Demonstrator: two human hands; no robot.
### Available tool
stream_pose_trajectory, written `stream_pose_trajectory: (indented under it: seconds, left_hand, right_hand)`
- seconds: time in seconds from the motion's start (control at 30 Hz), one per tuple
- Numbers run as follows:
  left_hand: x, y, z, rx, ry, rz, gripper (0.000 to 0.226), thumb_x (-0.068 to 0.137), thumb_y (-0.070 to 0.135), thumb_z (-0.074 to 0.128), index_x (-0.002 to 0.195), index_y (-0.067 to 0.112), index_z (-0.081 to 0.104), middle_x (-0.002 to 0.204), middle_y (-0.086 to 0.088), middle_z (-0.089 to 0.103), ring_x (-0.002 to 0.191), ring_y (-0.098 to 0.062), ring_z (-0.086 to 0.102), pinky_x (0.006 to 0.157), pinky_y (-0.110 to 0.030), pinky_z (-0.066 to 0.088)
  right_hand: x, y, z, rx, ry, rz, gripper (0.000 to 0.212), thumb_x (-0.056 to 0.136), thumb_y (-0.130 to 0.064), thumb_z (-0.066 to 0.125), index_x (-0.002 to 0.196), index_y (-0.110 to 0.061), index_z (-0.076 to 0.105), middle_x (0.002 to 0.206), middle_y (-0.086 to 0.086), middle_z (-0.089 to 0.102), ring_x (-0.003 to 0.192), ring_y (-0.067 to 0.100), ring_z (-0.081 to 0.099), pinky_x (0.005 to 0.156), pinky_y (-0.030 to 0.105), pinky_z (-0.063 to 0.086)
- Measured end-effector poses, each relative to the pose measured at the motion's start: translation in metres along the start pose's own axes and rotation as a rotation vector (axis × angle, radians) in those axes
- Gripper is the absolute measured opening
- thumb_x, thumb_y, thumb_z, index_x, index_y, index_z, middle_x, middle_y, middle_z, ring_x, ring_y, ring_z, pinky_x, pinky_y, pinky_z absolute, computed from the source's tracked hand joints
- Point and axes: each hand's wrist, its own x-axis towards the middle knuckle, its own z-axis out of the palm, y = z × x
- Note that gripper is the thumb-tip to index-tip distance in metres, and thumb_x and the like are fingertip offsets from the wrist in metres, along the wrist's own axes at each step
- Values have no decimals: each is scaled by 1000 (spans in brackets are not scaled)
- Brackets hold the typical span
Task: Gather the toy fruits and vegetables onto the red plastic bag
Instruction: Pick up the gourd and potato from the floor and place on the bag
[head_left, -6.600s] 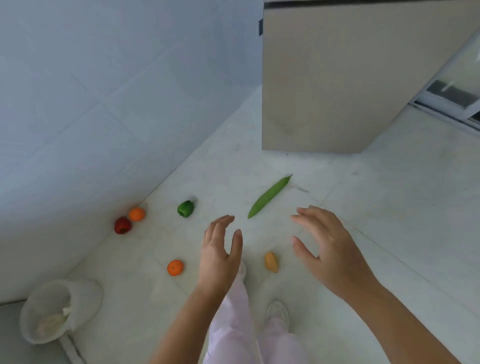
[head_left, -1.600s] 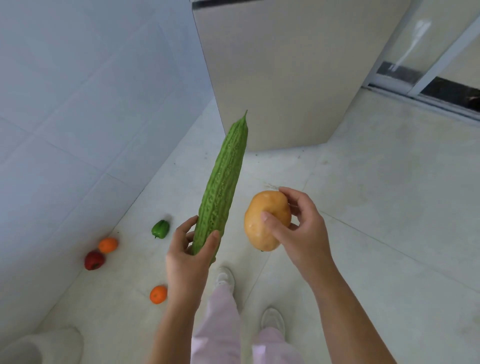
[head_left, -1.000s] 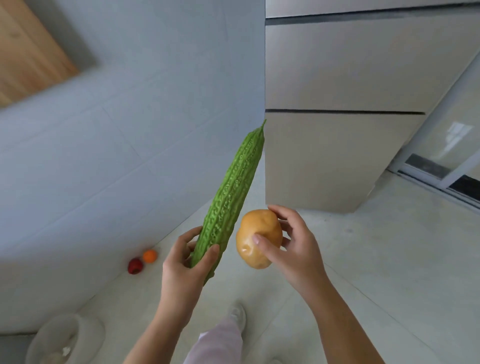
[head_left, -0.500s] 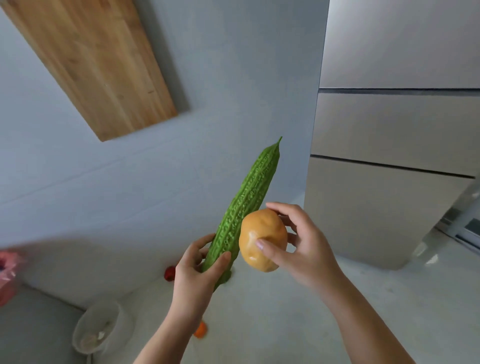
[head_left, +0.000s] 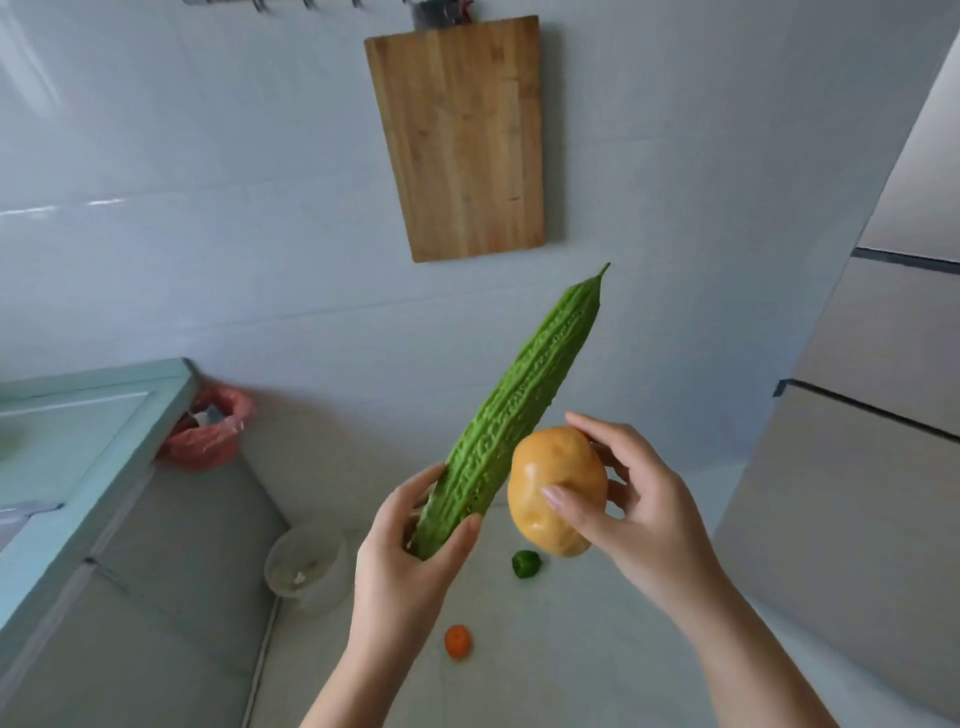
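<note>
Left hand (head_left: 410, 561) still clasps bitter gourd (head_left: 519, 410), right hand (head_left: 639, 514) potato (head_left: 556, 491); red bag (head_left: 208, 431) newly visible.

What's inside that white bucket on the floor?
The white bucket seems to have a pale liner with a few small white scraps at the bottom. It is too blurry to tell what they are, and its near wall hides some of the inside.

Your two forearms come up from the bottom edge, both bare from the frame edge to the wrist, with no sleeve or cuff showing. Your left hand (head_left: 410, 561) wears no ring, watch, band or glove that shows. Your right hand (head_left: 639, 514) is likewise bare; just past its thumb tip the nail is short, rounded and unpainted, and the finger joints show plain creases.
</note>
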Motion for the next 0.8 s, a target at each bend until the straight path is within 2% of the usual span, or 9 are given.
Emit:
stream_pose_trajectory:
  seconds: [0.07, 0.13, 0.2, 0.33, 0.57, 0.7, 0.8]
  left_hand:
    - [-21, -7, -31, 15, 96, 4, 45, 68, 27, 77, 107, 41, 59, 98, 18, 65, 83, -11, 63, 72, -26, 51]
    - [-46, -14, -61, 27, 190, -3, 45, 67, 30, 74, 108, 41, 59, 98, 16, 64, 82, -9, 62, 70, -21, 49]
    - [-74, -19, -88, 48, 273, -27, 45, 68, 28, 76, 108, 42, 59, 97, 16, 64, 79, -9, 61, 68, -18, 47]
    - [-134, -31, -138, 39, 428, -106, 48, 69, 16, 79, 106, 40, 60, 97, 17, 65, 81, -10, 62, 70, -21, 50]
    - [-230, -32, -199, -2, 674, -218, 46, 71, 7, 76, 103, 36, 60, 87, 22, 67, 69, -3, 61, 59, -10, 46]
    - [-263, -34, -229, -1, 843, -255, 44, 70, 10, 76, 100, 37, 60, 87, 23, 66, 67, 1, 61, 59, -7, 45]
    - [-274, -38, -247, -20, 976, -269, 44, 67, 20, 80, 101, 38, 61, 89, 13, 68, 71, -2, 63, 61, -10, 47]
  right_hand:
    - [-8, -9, 26, 56, -55, -7, 52, 62, -47, 67, 112, -42, 53, 109, -16, 59, 105, 5, 55, 77, 14, 48]
    - [-21, -19, 52, 90, -127, -5, 54, 61, -47, 67, 112, -39, 54, 108, -12, 60, 102, 4, 56, 75, 12, 47]
    - [-37, -30, 77, 106, -220, -1, 54, 61, -48, 67, 112, -40, 54, 110, -11, 60, 103, 4, 56, 76, 11, 46]
    - [-76, -47, 125, 118, -372, 5, 52, 61, -50, 68, 111, -45, 53, 110, -11, 59, 103, 6, 57, 79, 17, 49]
    - [-139, -79, 199, 242, -622, -5, 51, 62, -48, 68, 111, -42, 54, 112, -5, 59, 102, 8, 58, 77, 17, 49]
    - [-159, -93, 239, 309, -793, -14, 51, 62, -46, 69, 110, -41, 54, 110, -3, 59, 103, 10, 57, 78, 19, 50]
    - [-158, -101, 270, 330, -913, -31, 54, 61, -47, 69, 112, -39, 54, 108, -4, 60, 101, 5, 56, 78, 18, 50]
